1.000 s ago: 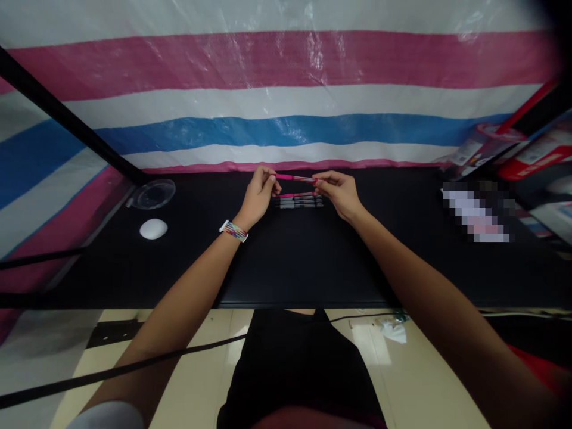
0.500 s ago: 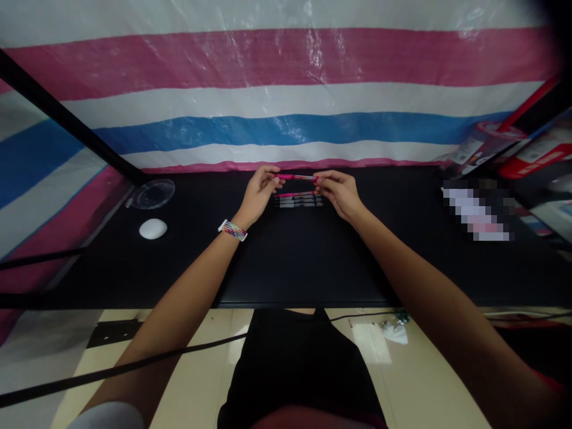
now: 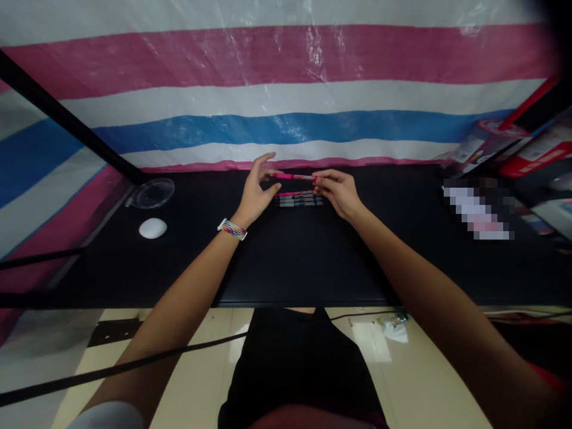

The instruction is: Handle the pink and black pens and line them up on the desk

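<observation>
My right hand (image 3: 338,192) pinches the right end of a pink pen (image 3: 295,176) and holds it level above the black table (image 3: 290,256). My left hand (image 3: 257,189) is at the pen's left end with its fingers spread apart; whether a fingertip still touches the pen I cannot tell. Just below the held pen, a short row of pens (image 3: 298,199) lies side by side on the table, one pink and the others dark. A multicoloured band sits on my left wrist.
A clear shallow dish (image 3: 154,192) and a white oval object (image 3: 152,227) lie at the table's left. Boxes and packets (image 3: 491,146) crowd the right end. A striped pink, white and blue tarp (image 3: 286,95) rises behind the table. Cables run over the floor below.
My left hand has opened its fingers and let go of the pen's left end. The right hand keeps the pen in about the same place.
</observation>
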Demonstrator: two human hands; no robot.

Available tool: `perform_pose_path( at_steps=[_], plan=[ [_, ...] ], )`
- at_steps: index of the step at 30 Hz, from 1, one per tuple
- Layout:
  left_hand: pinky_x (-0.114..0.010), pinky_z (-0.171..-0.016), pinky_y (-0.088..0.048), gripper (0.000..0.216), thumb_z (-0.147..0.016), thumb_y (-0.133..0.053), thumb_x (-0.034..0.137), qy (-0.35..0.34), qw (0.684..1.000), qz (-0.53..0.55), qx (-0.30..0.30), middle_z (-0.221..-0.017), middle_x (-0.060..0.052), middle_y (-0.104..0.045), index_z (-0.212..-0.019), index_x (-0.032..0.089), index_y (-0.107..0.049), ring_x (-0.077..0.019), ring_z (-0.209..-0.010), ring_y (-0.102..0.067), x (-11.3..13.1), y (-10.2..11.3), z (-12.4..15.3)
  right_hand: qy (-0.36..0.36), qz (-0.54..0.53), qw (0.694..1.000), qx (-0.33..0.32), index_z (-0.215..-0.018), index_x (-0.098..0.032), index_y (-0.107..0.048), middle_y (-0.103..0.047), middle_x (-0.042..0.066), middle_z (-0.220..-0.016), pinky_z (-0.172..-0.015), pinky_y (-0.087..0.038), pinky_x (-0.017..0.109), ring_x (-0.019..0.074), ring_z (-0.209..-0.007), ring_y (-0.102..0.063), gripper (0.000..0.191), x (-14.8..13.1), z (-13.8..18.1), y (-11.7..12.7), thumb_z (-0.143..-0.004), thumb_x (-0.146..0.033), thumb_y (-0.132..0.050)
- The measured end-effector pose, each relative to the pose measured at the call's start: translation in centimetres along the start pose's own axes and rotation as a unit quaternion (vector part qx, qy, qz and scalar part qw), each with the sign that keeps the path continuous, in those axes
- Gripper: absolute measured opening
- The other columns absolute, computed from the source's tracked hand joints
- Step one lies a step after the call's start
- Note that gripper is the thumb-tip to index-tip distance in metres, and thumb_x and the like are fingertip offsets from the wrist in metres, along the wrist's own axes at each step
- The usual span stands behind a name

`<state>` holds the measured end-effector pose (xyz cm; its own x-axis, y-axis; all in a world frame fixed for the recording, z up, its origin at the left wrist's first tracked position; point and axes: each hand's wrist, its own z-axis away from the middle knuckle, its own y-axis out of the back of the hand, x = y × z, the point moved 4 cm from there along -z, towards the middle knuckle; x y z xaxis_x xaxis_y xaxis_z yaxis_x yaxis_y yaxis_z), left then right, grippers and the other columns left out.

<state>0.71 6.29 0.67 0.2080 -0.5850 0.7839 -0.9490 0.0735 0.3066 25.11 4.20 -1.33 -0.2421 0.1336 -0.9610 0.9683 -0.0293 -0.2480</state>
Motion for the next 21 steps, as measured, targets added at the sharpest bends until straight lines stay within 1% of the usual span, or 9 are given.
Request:
perform_pose_path(
  at_steps=[2, 3, 6, 8, 11, 13, 16, 19, 21],
  plan=[
    [-0.050, -0.113, -0.051, 0.080, -0.088, -0.090, 0.049, -0.016, 1.000, -0.008, -0.002, -0.135, -0.011, -0.076, -0.156, 0.031, -0.052, -0.0332, -0.134, -0.070, 0.23, -0.02, 0.00, 0.004, -0.001, 1.000, 0.000, -0.090, -0.025, -0.085, -0.074, 0.002, -0.082, -0.084, -0.064, 0.042, 0.0176, -0.073, -0.067, 0.020, 0.00, -0.01, 0.01, -0.072, -0.031, -0.089],
    [-0.050, -0.114, -0.051, 0.076, -0.089, -0.090, 0.049, -0.013, 1.000, -0.006, 0.001, -0.134, -0.011, -0.077, -0.154, 0.031, -0.053, -0.0328, -0.133, -0.070, 0.20, -0.05, 0.00, 0.006, 0.001, 1.000, 0.000, -0.091, -0.025, -0.085, -0.074, 0.002, -0.082, -0.084, -0.064, 0.042, 0.0177, -0.074, -0.067, 0.020, 0.00, 0.00, 0.00, -0.072, -0.031, -0.089],
    [-0.047, -0.105, -0.055, 0.035, -0.105, -0.069, 0.048, 0.024, 1.000, 0.013, 0.008, -0.101, -0.007, -0.081, -0.132, 0.026, -0.068, -0.0262, -0.105, -0.078, -0.26, -0.22, 0.03, 0.005, 0.008, 1.000, -0.002, -0.091, -0.025, -0.085, -0.074, 0.002, -0.081, -0.085, -0.064, 0.043, 0.0183, -0.074, -0.068, 0.019, 0.03, 0.04, -0.04, -0.074, -0.032, -0.090],
    [-0.045, -0.100, -0.057, 0.021, -0.106, -0.066, 0.039, 0.031, 0.999, 0.014, 0.009, -0.093, -0.006, -0.080, -0.120, 0.024, -0.071, -0.0240, -0.097, -0.078, -0.38, -0.33, 0.03, 0.003, 0.008, 1.000, -0.001, -0.090, -0.025, -0.084, -0.075, 0.002, -0.081, -0.083, -0.064, 0.043, 0.0182, -0.073, -0.068, 0.020, 0.03, 0.06, -0.05, -0.073, -0.032, -0.090],
    [-0.046, -0.106, -0.055, 0.039, -0.092, -0.080, 0.024, 0.005, 1.000, -0.009, 0.015, -0.118, -0.008, -0.081, -0.128, 0.026, -0.068, -0.0268, -0.119, -0.076, -0.02, -0.25, 0.02, 0.004, 0.004, 1.000, -0.003, -0.090, -0.024, -0.085, -0.075, 0.002, -0.081, -0.083, -0.064, 0.041, 0.0174, -0.073, -0.068, 0.021, -0.07, 0.10, -0.10, -0.071, -0.032, -0.091],
    [-0.047, -0.108, -0.055, 0.048, -0.088, -0.084, 0.023, 0.002, 1.000, -0.016, 0.021, -0.126, -0.009, -0.080, -0.133, 0.027, -0.067, -0.0281, -0.124, -0.074, 0.15, -0.12, 0.02, 0.006, 0.005, 1.000, -0.002, -0.091, -0.024, -0.085, -0.074, 0.002, -0.081, -0.084, -0.064, 0.041, 0.0173, -0.074, -0.068, 0.022, -0.15, 0.15, -0.14, -0.071, -0.032, -0.091],
    [-0.043, -0.097, -0.059, 0.020, -0.099, -0.077, 0.040, 0.039, 0.999, -0.001, 0.025, -0.105, -0.008, -0.083, -0.110, 0.023, -0.076, -0.0250, -0.103, -0.078, -0.01, -0.01, 0.05, 0.009, 0.008, 1.000, 0.000, -0.091, -0.025, -0.085, -0.074, 0.002, -0.082, -0.085, -0.064, 0.042, 0.0179, -0.074, -0.068, 0.020, -0.22, 0.25, -0.20, -0.074, -0.032, -0.090],
    [-0.038, -0.083, -0.060, 0.035, -0.106, -0.067, 0.048, 0.054, 0.999, -0.002, 0.007, -0.080, -0.006, -0.079, -0.084, 0.023, -0.077, -0.0209, -0.081, -0.074, -0.03, -0.10, 0.04, 0.012, 0.007, 1.000, 0.000, -0.090, -0.025, -0.084, -0.074, 0.002, -0.082, -0.085, -0.064, 0.043, 0.0182, -0.073, -0.068, 0.018, -0.23, 0.30, -0.22, -0.074, -0.030, -0.089],
    [-0.036, -0.081, -0.059, 0.027, -0.103, -0.072, 0.042, 0.040, 0.999, -0.004, 0.001, -0.081, -0.004, -0.079, -0.085, 0.023, -0.078, -0.0193, -0.079, -0.073, 0.18, -0.14, 0.01, 0.009, 0.009, 1.000, 0.002, -0.091, -0.024, -0.084, -0.074, 0.003, -0.082, -0.085, -0.064, 0.044, 0.0182, -0.073, -0.067, 0.017, -0.21, 0.29, -0.14, -0.075, -0.030, -0.089]
  ],
)
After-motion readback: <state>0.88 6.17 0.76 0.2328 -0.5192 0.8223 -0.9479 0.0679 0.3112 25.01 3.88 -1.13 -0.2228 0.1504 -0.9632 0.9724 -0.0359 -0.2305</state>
